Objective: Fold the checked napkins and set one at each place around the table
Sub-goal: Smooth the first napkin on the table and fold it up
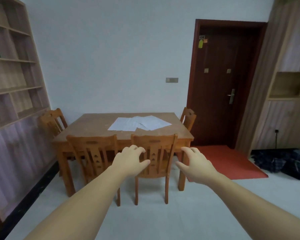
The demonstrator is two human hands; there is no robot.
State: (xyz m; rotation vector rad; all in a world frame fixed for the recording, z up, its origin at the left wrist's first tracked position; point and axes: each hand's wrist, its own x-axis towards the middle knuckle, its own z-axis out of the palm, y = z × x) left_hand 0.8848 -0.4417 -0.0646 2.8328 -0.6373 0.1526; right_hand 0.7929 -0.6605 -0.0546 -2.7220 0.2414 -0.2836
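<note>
Both hands empty: left hand (131,159) & right hand (194,162) spread loose. Risk: napkins (139,123) overlap on table (93,129); grabbing one may drag others.

The napkins (139,123) look pale whitish-blue with only a faint check, the table (93,125) and chairs (92,144) are warm orange-brown wood, the wall (111,58) pale blue-grey, the door (220,80) dark red-brown, the mat (232,163) brick red, and the heaped cloth (284,163) navy checked.
</note>
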